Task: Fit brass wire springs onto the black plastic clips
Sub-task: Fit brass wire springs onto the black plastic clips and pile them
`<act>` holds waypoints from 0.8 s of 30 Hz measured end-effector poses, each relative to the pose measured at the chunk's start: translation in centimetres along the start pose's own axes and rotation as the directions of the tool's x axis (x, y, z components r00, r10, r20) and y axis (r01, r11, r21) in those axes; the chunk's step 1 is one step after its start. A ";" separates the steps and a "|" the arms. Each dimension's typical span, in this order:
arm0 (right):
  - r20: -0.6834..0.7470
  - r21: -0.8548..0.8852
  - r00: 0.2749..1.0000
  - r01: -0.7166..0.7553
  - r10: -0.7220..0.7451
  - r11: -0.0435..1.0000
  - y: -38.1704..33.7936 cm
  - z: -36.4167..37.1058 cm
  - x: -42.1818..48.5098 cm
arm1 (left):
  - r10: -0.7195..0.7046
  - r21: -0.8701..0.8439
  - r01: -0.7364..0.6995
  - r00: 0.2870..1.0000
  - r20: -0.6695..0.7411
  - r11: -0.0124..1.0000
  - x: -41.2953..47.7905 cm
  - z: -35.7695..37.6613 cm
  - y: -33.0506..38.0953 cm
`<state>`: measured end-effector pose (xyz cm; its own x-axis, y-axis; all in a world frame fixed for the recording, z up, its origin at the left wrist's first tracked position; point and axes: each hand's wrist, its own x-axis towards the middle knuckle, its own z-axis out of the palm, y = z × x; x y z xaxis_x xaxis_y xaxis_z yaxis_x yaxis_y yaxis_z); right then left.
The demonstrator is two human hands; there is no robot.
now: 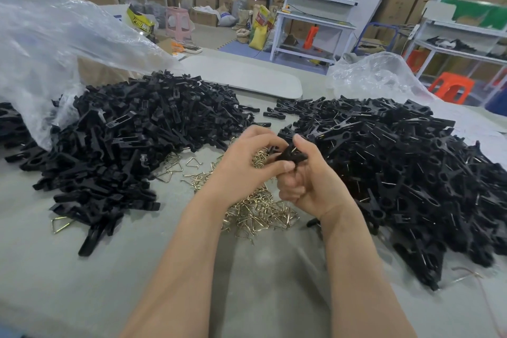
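Observation:
Both my hands meet over the middle of the table and grip one black plastic clip (291, 156) between them. My left hand (247, 162) curls its fingers over the clip's left end. My right hand (304, 178) pinches the right end with its thumb on top. A short piece of brass wire shows on the clip. Loose brass wire springs (258, 211) lie scattered beneath my hands. A heap of bare black clip halves (131, 129) lies to the left. To the right lies a heap of clips with springs (406, 167).
The work surface is a grey table (82, 282). A clear plastic bag (55, 44) rises over the left heap and another crumpled bag (375, 74) sits behind the right heap. A grey board (247, 74) lies at the back. Shelves, stools and cartons stand beyond.

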<state>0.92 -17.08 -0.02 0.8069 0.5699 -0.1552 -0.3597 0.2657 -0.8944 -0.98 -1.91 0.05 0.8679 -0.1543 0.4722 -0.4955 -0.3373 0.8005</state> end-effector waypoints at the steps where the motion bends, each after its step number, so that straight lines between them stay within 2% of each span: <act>1: 0.020 0.040 1.000 0.000 -0.001 0.999 0.1 0.2 0.1 | -0.005 -0.035 0.005 1.000 -0.005 0.999 0.0 0.1 0.0; 7: 0.056 0.217 0.998 0.030 -0.043 0.976 0.9 0.9 0.6 | -0.060 -0.152 0.062 0.998 0.020 0.986 -0.1 0.0 0.4; 15: 0.114 0.234 0.990 0.058 -0.086 0.971 1.4 1.3 0.9 | -0.107 -0.321 0.122 0.992 0.065 0.939 -0.2 -0.2 0.7; 17: 0.045 0.143 0.999 0.010 -0.017 0.990 0.8 0.8 0.6 | -0.134 -0.298 0.145 0.989 0.055 0.943 -0.3 -0.4 0.6; 20: -0.158 -0.197 0.986 -0.092 0.061 0.976 -0.4 0.0 -0.2 | -0.192 -0.048 0.195 0.979 0.065 0.980 -0.4 -0.5 -0.1; 22: -0.266 -0.484 0.964 -0.123 -0.012 0.866 -1.1 0.2 -0.1 | -0.235 0.089 0.227 0.967 0.101 0.970 -0.3 -0.2 -0.5; 23: -0.322 -0.530 0.941 -0.092 -0.100 0.843 -1.5 0.3 0.1 | -0.252 0.112 0.241 0.964 0.089 0.964 -0.2 -0.1 -0.6; 24: -0.397 -0.499 0.891 -0.009 -0.219 0.867 -2.1 0.2 0.4 | -0.265 0.093 0.261 0.964 0.031 0.961 -0.1 0.0 -0.7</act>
<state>1.92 -17.22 1.92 0.9841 0.1405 -0.1087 -0.0853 -0.1624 -0.9830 -0.71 -1.66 -0.56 0.9689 -0.0883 0.2312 -0.2458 -0.4504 0.8583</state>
